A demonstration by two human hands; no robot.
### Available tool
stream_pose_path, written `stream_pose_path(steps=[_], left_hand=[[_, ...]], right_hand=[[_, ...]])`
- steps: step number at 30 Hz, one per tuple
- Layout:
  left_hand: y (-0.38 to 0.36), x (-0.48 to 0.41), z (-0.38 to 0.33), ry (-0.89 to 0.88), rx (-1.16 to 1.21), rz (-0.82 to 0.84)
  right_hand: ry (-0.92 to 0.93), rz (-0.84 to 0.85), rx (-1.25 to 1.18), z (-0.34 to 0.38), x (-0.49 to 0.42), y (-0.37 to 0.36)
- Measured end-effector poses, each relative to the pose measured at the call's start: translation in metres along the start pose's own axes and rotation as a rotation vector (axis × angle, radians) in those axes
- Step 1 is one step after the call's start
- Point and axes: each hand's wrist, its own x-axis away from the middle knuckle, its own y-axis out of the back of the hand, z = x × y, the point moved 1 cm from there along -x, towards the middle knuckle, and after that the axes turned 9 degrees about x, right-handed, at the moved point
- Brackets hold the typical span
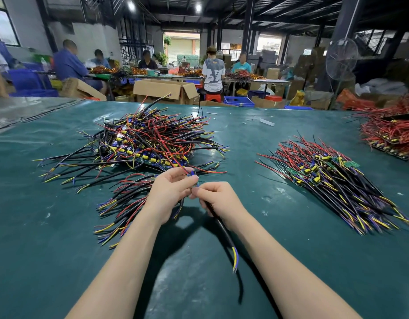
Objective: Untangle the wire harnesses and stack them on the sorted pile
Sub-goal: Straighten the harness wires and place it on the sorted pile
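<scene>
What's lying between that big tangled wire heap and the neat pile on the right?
Nothing: in the head view, only bare teal table cover separates the tangled multicoloured wire heap from the aligned wire pile.

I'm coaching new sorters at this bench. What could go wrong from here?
1. The harness pinched between the left hand and right hand has red leads that seem to run back into the tangled pile; a hard pull may drag neighbours out or strain the leads.
2. Its black cable dangles near the loose bunch under the left wrist and could snag.
3. Laid crooked, it would spoil the aligned sorted pile on the right.
</scene>
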Motion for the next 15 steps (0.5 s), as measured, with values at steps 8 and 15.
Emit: stream_pose_path(steps=[8,15], left_hand=[[0.0092,-0.0057,-0.0034,-0.072,0.132,-0.174],[0.0039,-0.0065,-0.0035,-0.154,0.248,-0.230]], right_hand=[[-0.122,-0.253,0.180,-0.0040,-0.0009,0.0050],[-0.077,-0.312,0.117,0.0005,-0.0034,0.0007]])
